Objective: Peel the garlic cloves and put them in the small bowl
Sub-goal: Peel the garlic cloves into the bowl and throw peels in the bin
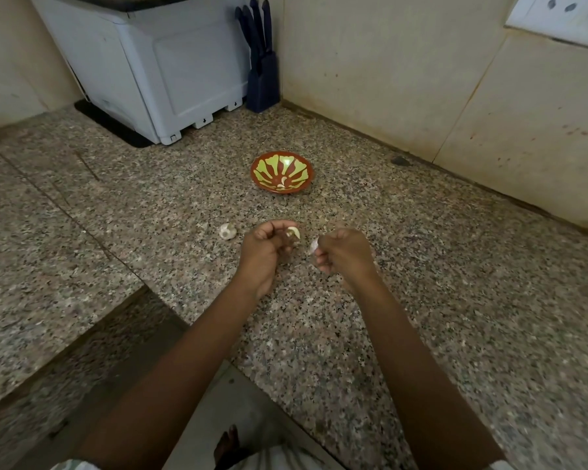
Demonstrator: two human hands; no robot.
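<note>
Clove (293, 233) | pinched in left hand (263, 247) | (pale scrap (314, 247) in right hand (342, 249))

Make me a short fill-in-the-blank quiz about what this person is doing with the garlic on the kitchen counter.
1. The left hand pinches a garlic ____.
2. The peeled cloves lie inside the small ____.
3. The garlic bulb lies on the counter, nearer the ____ hand than the right hand.
4. The knife block in the corner is dark ____.
Missing words: clove; bowl; left; blue.
</note>
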